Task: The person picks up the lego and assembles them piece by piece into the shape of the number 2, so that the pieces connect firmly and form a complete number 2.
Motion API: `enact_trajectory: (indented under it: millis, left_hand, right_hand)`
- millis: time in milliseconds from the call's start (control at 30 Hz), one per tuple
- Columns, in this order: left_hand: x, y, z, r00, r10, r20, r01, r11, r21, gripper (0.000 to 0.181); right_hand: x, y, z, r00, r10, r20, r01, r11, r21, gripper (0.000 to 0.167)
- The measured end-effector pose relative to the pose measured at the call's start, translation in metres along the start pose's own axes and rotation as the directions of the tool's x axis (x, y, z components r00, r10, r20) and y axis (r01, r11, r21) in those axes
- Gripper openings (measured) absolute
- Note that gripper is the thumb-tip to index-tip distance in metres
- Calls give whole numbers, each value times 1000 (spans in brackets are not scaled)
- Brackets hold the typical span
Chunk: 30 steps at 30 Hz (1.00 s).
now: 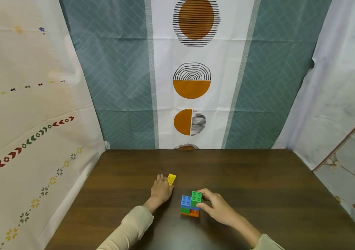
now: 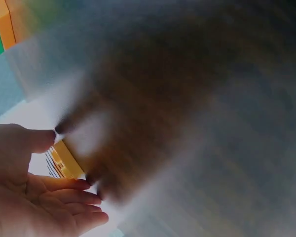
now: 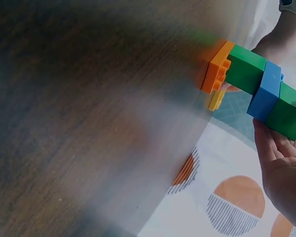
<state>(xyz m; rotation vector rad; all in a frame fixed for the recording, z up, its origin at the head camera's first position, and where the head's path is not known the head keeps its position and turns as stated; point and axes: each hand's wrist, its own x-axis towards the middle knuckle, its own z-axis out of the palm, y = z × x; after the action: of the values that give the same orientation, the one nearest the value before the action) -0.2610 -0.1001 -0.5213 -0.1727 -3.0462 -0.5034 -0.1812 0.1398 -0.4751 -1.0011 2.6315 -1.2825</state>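
Note:
A toy-brick stack [image 1: 185, 205] stands on the table, with an orange brick [image 3: 217, 67] at the bottom, then a green one [image 3: 245, 69], a blue one [image 3: 267, 91] and a green top brick [image 1: 196, 197]. My right hand [image 1: 221, 209] pinches that top brick between thumb and fingers from the right. Left of the stack and farther back, a yellow brick [image 1: 171, 178] lies between the thumb and forefinger of my left hand [image 1: 160, 190]. In the left wrist view the thumb and forefinger meet opposite sides of the yellow brick [image 2: 66, 160]; the other fingers extend beside it.
The dark wooden table [image 1: 243, 173] has a glossy surface that reflects the hand in the left wrist view. A patterned curtain [image 1: 121, 86] hangs at its back edge. Pale printed cloths flank the left side [image 1: 33, 139] and right side [image 1: 346, 156].

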Motion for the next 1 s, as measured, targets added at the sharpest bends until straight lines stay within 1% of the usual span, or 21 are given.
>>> enact_trajectory:
  millis: [167, 200, 300, 400, 500, 567, 633, 700, 767, 833, 867, 1000]
  left_hand:
    - [0, 2, 0, 996, 33, -79, -30, 999, 44, 42]
    - [-1, 2, 0, 994, 49, -95, -43, 997, 60, 36]
    - [-2, 3, -1, 990, 83, -110, -74, 994, 85, 19]
    - [-3, 4, -4, 984, 127, -129, -120, 991, 66, 6]
    - [-3, 4, -10, 978, 162, -129, -167, 985, -31, 7]
    - [-3, 5, -16, 971, 193, -144, -212, 969, -129, 15]
    - [-4, 7, -25, 956, 230, -181, -268, 935, -231, 25]
    - [-5, 9, -35, 939, 256, -229, -318, 898, -303, 33]
    - [-6, 12, -45, 923, 272, -271, -358, 867, -348, 36]
    - [-8, 13, -55, 914, 278, -296, -377, 850, -367, 37]
    - [-9, 13, -59, 912, 282, -297, -383, 843, -377, 37]
    - [-14, 13, -72, 918, 289, -272, -385, 816, -431, 39]
  right_hand:
    - [0, 1, 1, 1000, -3, -12, 3, 1000, 2, 41]
    - [0, 2, 1, 1000, -6, -15, 6, 1000, 2, 41]
    - [0, 2, 1, 1000, -7, -21, 7, 1000, 2, 40]
    - [1, 2, 0, 1000, 2, -24, -2, 1000, 6, 41]
    - [1, 2, -1, 999, 10, -30, -10, 1000, 3, 42]
    - [1, 2, 0, 999, 11, -34, -11, 1000, 7, 43]
    - [1, 2, 0, 999, 0, -40, 0, 1000, 6, 44]
    - [1, 2, 0, 999, -14, -46, 15, 1000, 6, 45]
    - [1, 3, -1, 999, -27, -47, 27, 1000, -3, 46]
    - [3, 3, -3, 998, -35, -45, 34, 999, -18, 48]
    - [4, 4, -4, 999, -36, -41, 35, 999, -29, 48]
    - [8, 4, -7, 999, -34, -25, 33, 998, -59, 51]
